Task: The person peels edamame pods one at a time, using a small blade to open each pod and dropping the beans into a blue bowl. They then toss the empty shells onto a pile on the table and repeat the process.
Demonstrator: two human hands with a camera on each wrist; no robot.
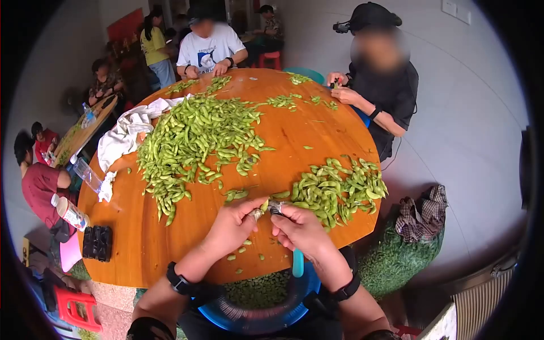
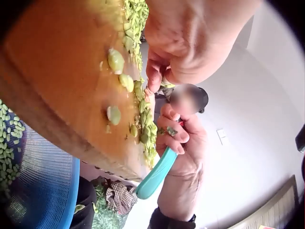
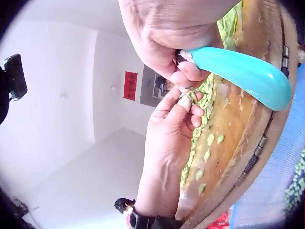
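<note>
My left hand (image 1: 228,231) pinches a green soybean pod (image 1: 264,206) between thumb and fingers, just over the near part of the table. Beside it my right hand (image 1: 306,231) grips a tool with a smooth turquoise handle (image 3: 243,71); its working end is mostly hidden by the fingers. The fingertips of both hands nearly meet at the pod. Several loose shelled beans (image 2: 115,61) lie on the wood below. A blue mesh basket (image 1: 212,320) holding shelled beans sits under the table's near edge, between my forearms.
A large pod heap (image 1: 195,136) covers the round wooden table's (image 1: 130,238) left middle; a smaller pod heap (image 1: 340,190) lies at right. Bottles (image 1: 71,212), a black pack (image 1: 97,243) and a white cloth (image 1: 127,133) line the left edge. Two people sit across the table.
</note>
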